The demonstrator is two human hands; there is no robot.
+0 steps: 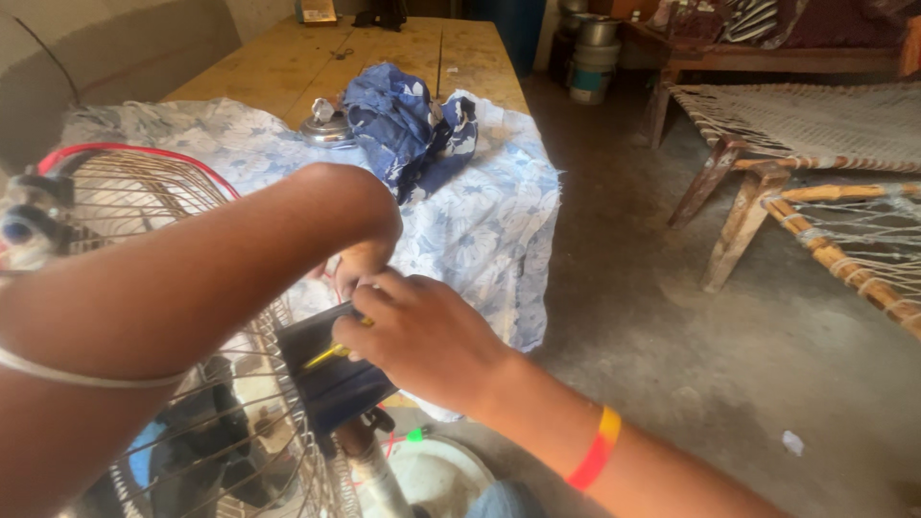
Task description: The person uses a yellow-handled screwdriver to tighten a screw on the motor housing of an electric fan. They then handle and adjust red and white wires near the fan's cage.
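A fan with a wire cage (240, 422) and a red rim lies tilted at the near edge of the cloth-covered table. Behind the cage sits its dark motor housing (331, 379) on a metal neck. My right hand (427, 336) is closed on a yellow-handled tool (331, 355) pressed against that housing. My left hand (363, 264) reaches across from the left; its fingers rest at the housing just beyond my right hand, mostly hidden by my forearm. Whether it holds anything cannot be seen.
A flowered cloth (480, 221) covers the wooden table (288, 58); a crumpled blue cloth (408, 125) and a small metal lid (324, 125) lie on it. Woven rope cots (825, 230) stand on the right over the concrete floor. A white bucket (436, 475) sits below the fan.
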